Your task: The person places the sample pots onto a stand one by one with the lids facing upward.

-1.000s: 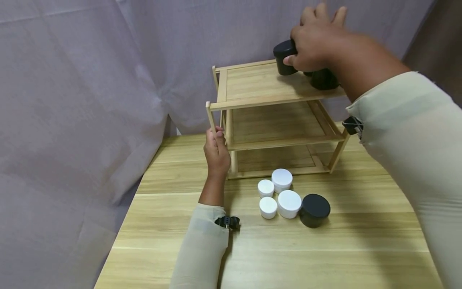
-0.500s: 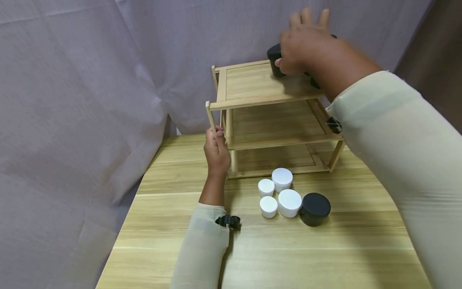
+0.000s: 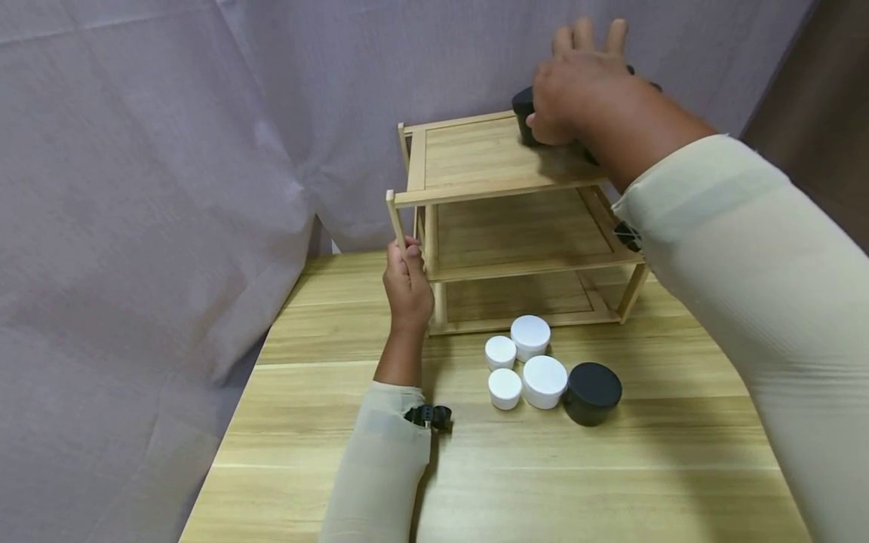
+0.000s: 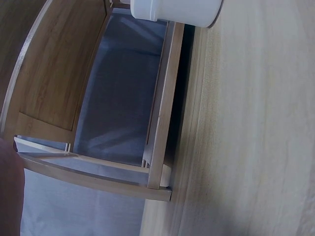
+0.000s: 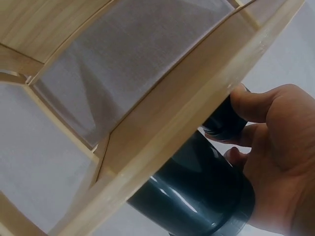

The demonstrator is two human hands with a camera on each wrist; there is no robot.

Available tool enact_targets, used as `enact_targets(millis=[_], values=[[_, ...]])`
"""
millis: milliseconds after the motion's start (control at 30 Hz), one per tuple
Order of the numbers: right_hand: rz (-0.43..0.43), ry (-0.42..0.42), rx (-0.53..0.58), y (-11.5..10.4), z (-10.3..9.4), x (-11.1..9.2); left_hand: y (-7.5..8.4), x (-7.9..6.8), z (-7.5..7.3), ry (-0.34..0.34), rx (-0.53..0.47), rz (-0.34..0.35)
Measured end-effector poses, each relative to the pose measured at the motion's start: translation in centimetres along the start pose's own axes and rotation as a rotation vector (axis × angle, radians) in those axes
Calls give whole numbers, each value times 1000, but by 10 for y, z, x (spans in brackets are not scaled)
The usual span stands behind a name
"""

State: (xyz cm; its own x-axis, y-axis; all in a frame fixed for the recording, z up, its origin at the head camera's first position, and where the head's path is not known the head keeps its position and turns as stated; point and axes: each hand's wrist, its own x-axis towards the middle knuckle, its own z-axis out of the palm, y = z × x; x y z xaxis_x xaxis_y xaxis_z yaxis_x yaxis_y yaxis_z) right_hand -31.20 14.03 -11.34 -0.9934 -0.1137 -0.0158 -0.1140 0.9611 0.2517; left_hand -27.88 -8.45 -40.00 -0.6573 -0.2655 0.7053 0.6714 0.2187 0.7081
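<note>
My left hand (image 3: 409,290) grips the left front post of a three-tier wooden rack (image 3: 475,157); in the left wrist view only a piece of that hand (image 4: 10,191) shows at the left edge. Over the top shelf, my right hand (image 3: 577,94) holds a black lidded jar (image 3: 523,113) between thumb and fingers, other fingers raised. In the right wrist view, thumb and fingers are round this jar (image 5: 225,120), low at the shelf. A larger black jar (image 5: 197,187) stands beside it on the shelf, mostly hidden by my right forearm in the head view.
In front of the rack, several white lidded jars (image 3: 544,382) stand grouped on the wooden table (image 3: 305,422), with a wide black jar (image 3: 593,394) at their right. A grey cloth (image 3: 136,226) hangs behind and to the left. The two lower shelves hold nothing visible.
My right hand has shifted left along the top shelf with the black jar, then slightly back right. The left hand keeps its grip on the post; the jars on the table stay put.
</note>
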Motion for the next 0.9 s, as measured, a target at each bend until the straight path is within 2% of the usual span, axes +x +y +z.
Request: enact_targets(millis=[400, 900], values=[[24, -75, -42, -2, -3, -6, -2, 1, -1, -7, 15, 8], [42, -51, -86, -8, 2, -11, -3, -1, 2, -9, -3, -11]])
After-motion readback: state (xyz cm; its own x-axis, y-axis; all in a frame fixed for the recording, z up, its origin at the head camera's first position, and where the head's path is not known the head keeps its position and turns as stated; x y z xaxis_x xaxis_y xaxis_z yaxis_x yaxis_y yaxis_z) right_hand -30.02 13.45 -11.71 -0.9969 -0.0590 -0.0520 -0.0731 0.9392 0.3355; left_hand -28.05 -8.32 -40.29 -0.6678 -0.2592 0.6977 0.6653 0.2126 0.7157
